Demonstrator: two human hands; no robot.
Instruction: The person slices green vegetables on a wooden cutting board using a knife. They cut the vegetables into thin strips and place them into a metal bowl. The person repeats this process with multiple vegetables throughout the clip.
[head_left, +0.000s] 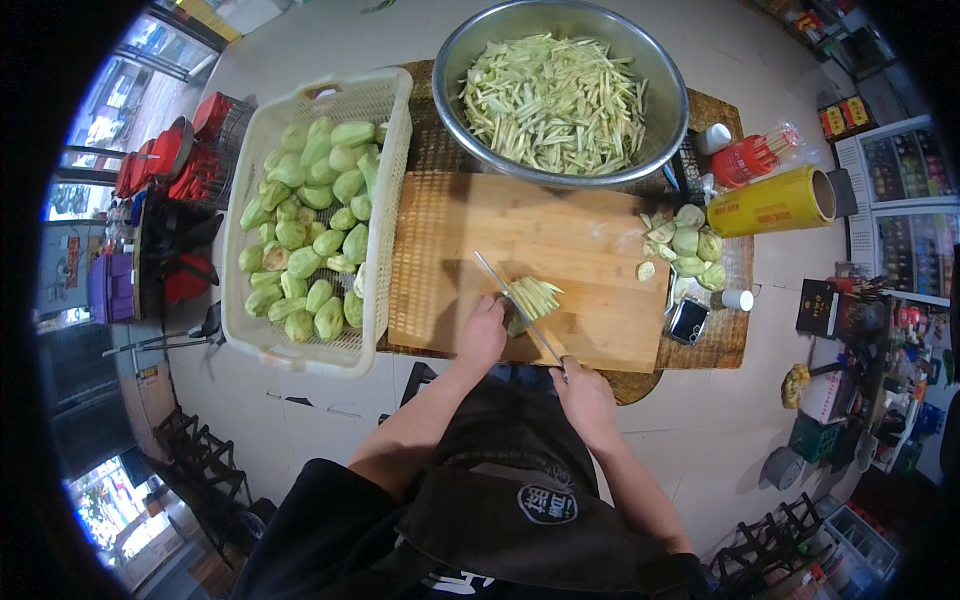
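Observation:
A knife (523, 313), seen along its thin blade, slants across peeled pale-green vegetable on a wooden cutting board (600, 262). My right hand (586, 394) grips its handle at the board's near edge. My left hand (482, 334) rests on the board left of the blade, its fingertips at the uncut vegetable piece, which the hand and knife partly hide. Cut strips (535, 297) fan out on the blade's right side. Whole peeled vegetables (304, 262) fill much of a white plastic basket (234, 277) on the left. Beyond the board, a large steel bowl (671, 142) holds a heap of cut strips (555, 105).
Vegetable chunks and slices (686, 244) lie at the board's right edge. Near them are a phone (688, 321), white cups (737, 300), a large yellow roll (772, 202) and a red pack of sticks (750, 157). The basket's wall borders the board's left side.

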